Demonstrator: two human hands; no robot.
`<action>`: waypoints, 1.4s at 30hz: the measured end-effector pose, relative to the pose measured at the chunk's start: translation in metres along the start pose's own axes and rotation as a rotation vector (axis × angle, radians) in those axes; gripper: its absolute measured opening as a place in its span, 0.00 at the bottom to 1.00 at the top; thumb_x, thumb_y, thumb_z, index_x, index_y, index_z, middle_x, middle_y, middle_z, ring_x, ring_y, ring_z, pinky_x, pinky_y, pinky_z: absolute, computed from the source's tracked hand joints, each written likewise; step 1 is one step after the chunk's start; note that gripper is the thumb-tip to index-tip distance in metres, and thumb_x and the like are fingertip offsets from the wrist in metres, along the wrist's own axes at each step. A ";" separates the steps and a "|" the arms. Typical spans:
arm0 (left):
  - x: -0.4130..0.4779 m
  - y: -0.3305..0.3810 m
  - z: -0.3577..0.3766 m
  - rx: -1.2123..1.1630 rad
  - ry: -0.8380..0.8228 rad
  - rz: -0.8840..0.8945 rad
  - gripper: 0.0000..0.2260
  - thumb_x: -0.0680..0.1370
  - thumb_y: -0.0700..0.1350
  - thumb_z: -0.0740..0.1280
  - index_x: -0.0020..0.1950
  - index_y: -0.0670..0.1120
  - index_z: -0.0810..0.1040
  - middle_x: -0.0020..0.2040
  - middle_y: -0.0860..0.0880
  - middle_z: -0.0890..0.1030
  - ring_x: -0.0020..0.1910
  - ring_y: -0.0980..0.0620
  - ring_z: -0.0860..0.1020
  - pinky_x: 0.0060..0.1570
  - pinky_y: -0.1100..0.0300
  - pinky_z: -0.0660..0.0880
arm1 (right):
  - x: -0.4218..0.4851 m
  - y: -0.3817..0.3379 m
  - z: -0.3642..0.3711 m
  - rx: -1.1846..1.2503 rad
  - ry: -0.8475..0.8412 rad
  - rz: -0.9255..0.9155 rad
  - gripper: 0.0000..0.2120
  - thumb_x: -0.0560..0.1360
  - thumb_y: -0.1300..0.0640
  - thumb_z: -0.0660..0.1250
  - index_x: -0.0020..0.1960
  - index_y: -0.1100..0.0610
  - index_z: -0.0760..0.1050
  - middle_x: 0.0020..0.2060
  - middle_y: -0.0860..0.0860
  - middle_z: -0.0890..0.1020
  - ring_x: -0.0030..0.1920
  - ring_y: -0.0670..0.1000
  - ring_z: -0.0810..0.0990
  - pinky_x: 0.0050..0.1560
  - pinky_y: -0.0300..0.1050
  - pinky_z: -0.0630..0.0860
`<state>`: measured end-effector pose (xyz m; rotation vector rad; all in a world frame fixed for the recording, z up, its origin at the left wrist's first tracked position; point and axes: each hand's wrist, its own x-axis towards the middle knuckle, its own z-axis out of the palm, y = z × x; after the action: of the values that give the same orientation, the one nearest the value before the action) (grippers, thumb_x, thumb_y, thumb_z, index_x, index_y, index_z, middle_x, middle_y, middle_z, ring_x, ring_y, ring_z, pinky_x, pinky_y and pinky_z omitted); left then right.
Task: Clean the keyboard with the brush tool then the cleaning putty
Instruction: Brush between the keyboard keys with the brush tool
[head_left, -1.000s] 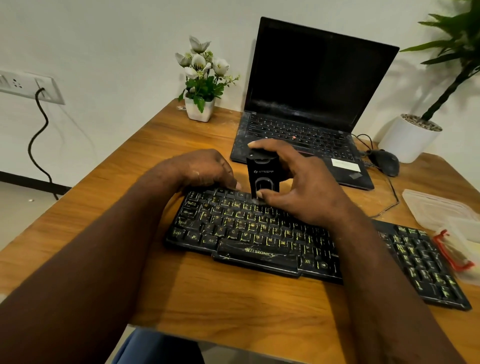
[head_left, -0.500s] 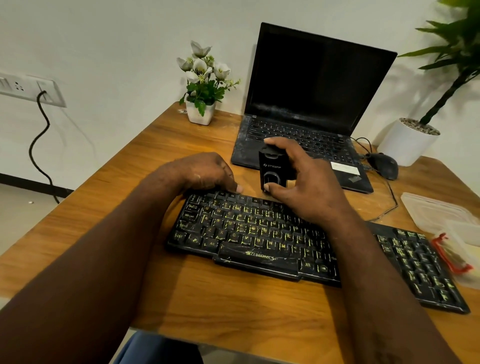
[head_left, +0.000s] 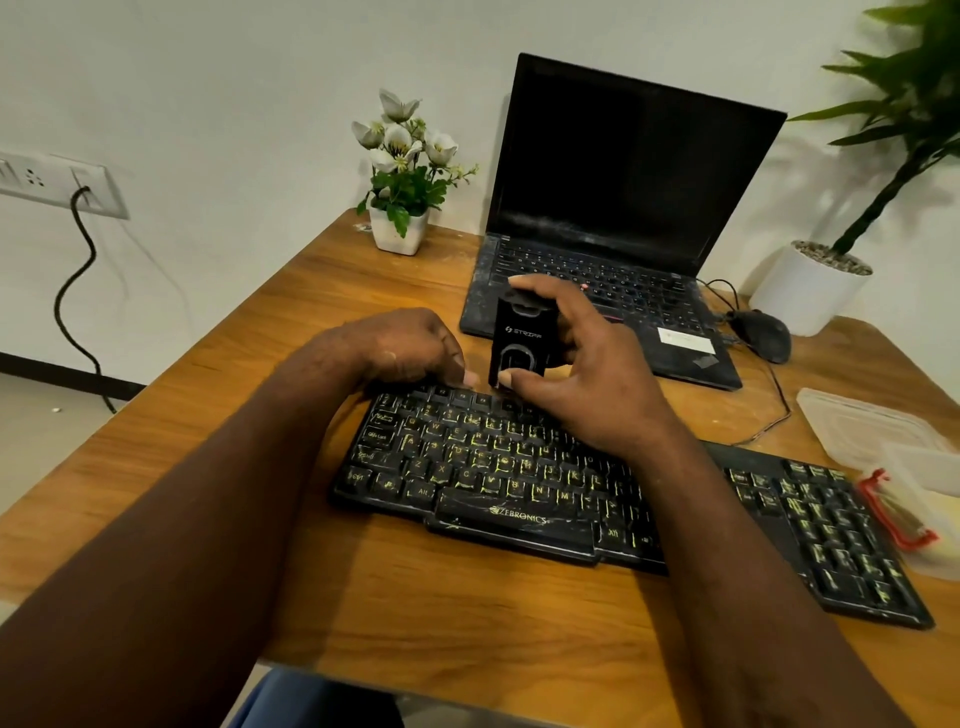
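Observation:
A black keyboard (head_left: 493, 467) with yellow legends lies across the middle of the wooden desk (head_left: 467, 613). My right hand (head_left: 592, 379) grips a black block-shaped brush tool (head_left: 519, 338) upright, thumb low on its front and fingers over its top. The tool's lower end touches the keyboard's top row near the far edge. My left hand (head_left: 410, 345) sits on the keyboard's far left corner with its fingers curled over the back edge. My forearms hide part of the keys.
An open laptop (head_left: 613, 218) with a dark screen stands behind the keyboard, a mouse (head_left: 763, 335) to its right. Clear plastic containers (head_left: 872, 426) and a red-rimmed item (head_left: 893, 514) lie at the right edge. A small flower pot (head_left: 400, 228) and a large white planter (head_left: 805, 291) stand at the back.
My right hand carried the brush tool from the upper key rows back toward the keyboard's far edge, then a little left. My left hand stayed on the far left corner.

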<state>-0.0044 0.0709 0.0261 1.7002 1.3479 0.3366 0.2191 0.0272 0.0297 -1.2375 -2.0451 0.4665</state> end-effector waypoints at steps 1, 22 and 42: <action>-0.001 0.000 -0.001 0.007 0.009 0.004 0.08 0.78 0.45 0.74 0.40 0.45 0.86 0.34 0.51 0.84 0.30 0.56 0.78 0.43 0.56 0.72 | -0.002 -0.003 0.000 0.061 -0.004 -0.024 0.39 0.71 0.56 0.80 0.75 0.38 0.65 0.62 0.43 0.80 0.56 0.43 0.82 0.53 0.42 0.84; -0.016 -0.007 -0.016 -0.072 -0.011 0.037 0.11 0.82 0.33 0.63 0.47 0.43 0.84 0.36 0.52 0.85 0.31 0.62 0.80 0.35 0.62 0.74 | 0.013 -0.019 0.018 0.062 -0.021 -0.010 0.39 0.71 0.57 0.80 0.74 0.38 0.65 0.58 0.44 0.81 0.53 0.44 0.84 0.49 0.39 0.83; -0.005 -0.001 0.006 -0.015 0.009 0.134 0.12 0.75 0.56 0.76 0.44 0.47 0.87 0.43 0.47 0.87 0.41 0.51 0.84 0.54 0.51 0.78 | -0.017 0.016 -0.029 0.147 0.010 0.126 0.38 0.71 0.59 0.79 0.73 0.37 0.66 0.61 0.44 0.79 0.56 0.45 0.83 0.53 0.47 0.84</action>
<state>-0.0028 0.0633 0.0235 1.7820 1.2372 0.4301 0.2549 0.0190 0.0336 -1.2814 -1.8949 0.6565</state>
